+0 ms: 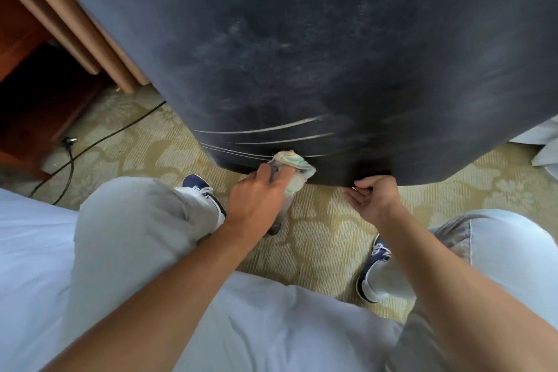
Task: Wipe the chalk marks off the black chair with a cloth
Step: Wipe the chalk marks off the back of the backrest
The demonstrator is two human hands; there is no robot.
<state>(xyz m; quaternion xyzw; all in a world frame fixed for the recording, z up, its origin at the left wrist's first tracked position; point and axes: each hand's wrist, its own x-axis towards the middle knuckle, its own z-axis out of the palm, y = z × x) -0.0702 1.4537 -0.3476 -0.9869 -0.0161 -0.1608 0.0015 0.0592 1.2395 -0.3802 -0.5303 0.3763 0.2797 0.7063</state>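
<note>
The left hand (256, 202) grips a bunched cloth (294, 167), pressing it against the black chair's (302, 39) lower edge, where chalk marks (259, 131) remain. The right hand (373, 199) curls its fingers under that edge, likely steadying the chair.

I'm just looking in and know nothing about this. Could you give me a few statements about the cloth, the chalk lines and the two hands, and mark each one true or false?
1. The left hand holds the cloth against the black chair. True.
2. All chalk lines are already wiped off. False: several pale curved lines still show near the chair's lower edge.
3. The right hand holds a second cloth. False: it holds no cloth and grips the chair's bottom edge.
4. A black cable lies on the patterned carpet. True.
</note>
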